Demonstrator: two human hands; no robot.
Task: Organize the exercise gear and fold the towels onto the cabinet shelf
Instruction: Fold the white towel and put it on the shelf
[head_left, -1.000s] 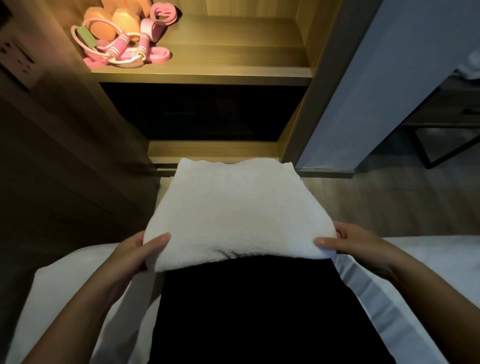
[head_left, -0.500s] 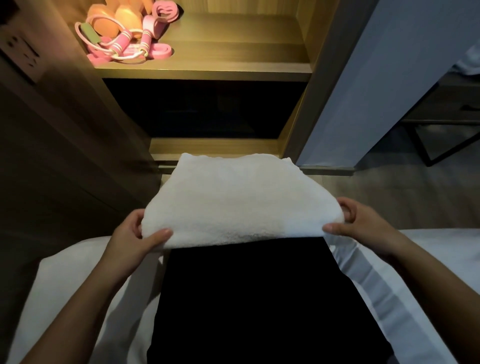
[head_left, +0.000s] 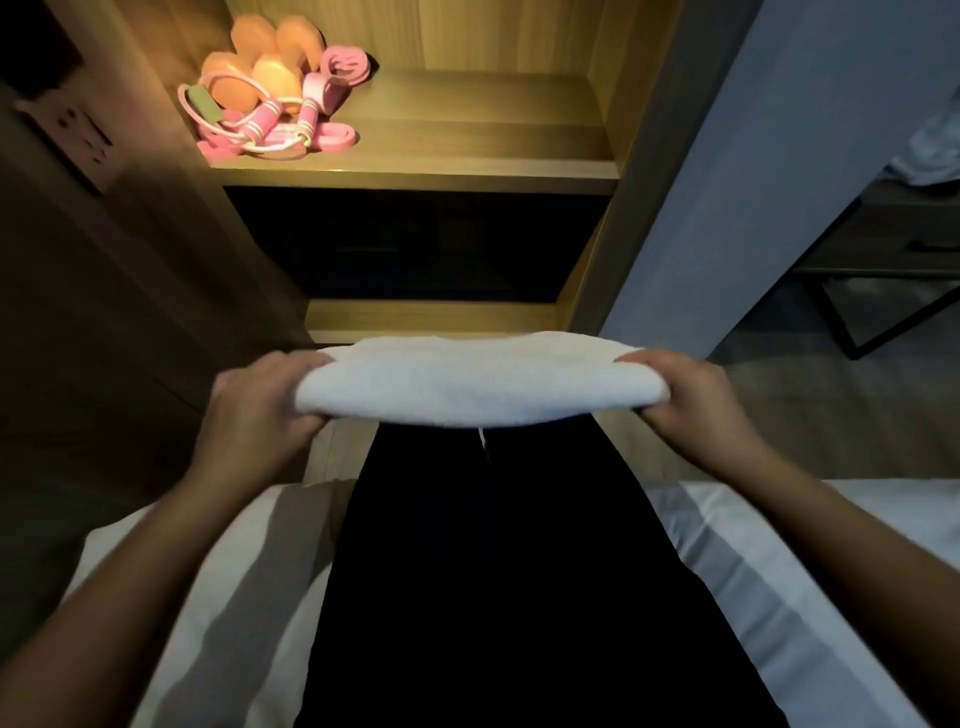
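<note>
A folded white towel (head_left: 480, 382) is held level in the air in front of a wooden cabinet, above a bed (head_left: 810, 571). The left hand (head_left: 254, 415) grasps its left end and the right hand (head_left: 691, 402) its right end. On the lit cabinet shelf (head_left: 467, 150) sit orange dumbbells (head_left: 260, 65) and a pink jump rope (head_left: 275, 122).

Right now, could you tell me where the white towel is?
Head view, centre: the white towel is held between the left hand and right hand, in front of the cabinet, below its lit shelf.
</note>
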